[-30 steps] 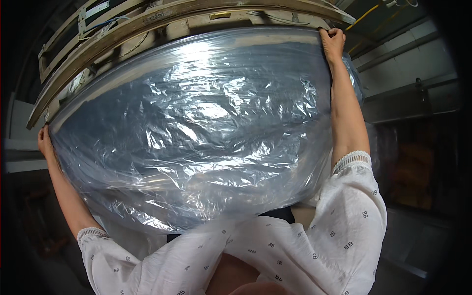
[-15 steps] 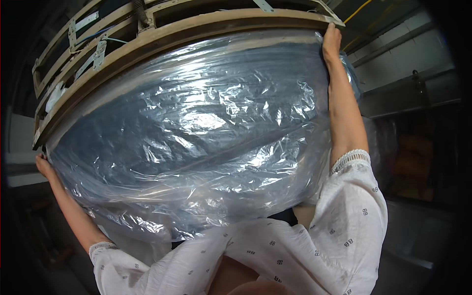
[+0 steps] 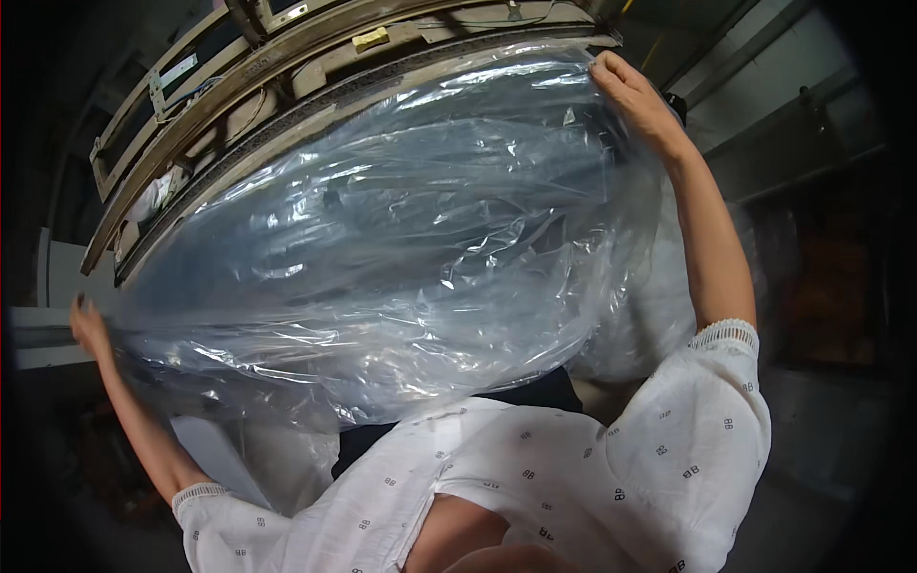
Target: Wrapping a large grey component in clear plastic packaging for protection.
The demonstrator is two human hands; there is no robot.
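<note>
A large sheet of clear, crinkled plastic film (image 3: pixel 382 248) stretches between my arms, from a long machine bar down to my waist. At the film's upper right corner, my right hand (image 3: pixel 630 95) pinches its edge just beside the end of the bar. My left hand (image 3: pixel 91 327) is at the opposite corner, slightly blurred, with taut folds of film converging on it; its fingertips are partly hidden. The film's upper edge lies along a dark lower strip (image 3: pixel 382 88) of the machine.
Above the strip, a long beam (image 3: pixel 181 196) with metal brackets and wires runs in front of me, a small yellow piece (image 3: pixel 371 38) near its middle. More bunched clear plastic (image 3: pixel 659 296) hangs beneath my right arm. A pale wall with ledges (image 3: pixel 745 72) stands at right.
The beam and the dark strip now stand apart, exposing the strip beneath. My right hand has come slightly nearer and left, off the beam's end. The film has shifted and sags in new folds.
</note>
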